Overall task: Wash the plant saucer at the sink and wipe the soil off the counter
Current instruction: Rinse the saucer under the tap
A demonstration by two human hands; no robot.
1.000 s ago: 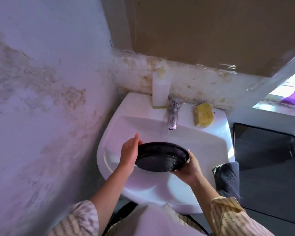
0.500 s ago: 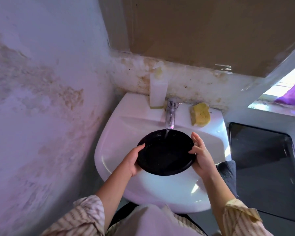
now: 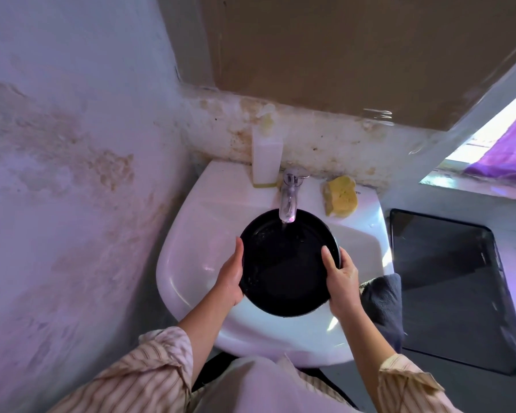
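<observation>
Saucer (image 3: 283, 272), black, gripped at opposite rims by left hand (image 3: 229, 281) and right hand (image 3: 341, 277); faucet (image 3: 289, 201) water runs between them, over white sink (image 3: 191, 257).

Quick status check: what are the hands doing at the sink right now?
Left hand and right hand grip the black plant saucer by its rim. Saucer under the faucet, water running onto it. Nothing in the way.

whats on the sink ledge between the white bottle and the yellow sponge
The chrome tap stands there, between the white bottle and the yellow sponge. Its spout reaches out over the black saucer. The head view shows this.
</observation>
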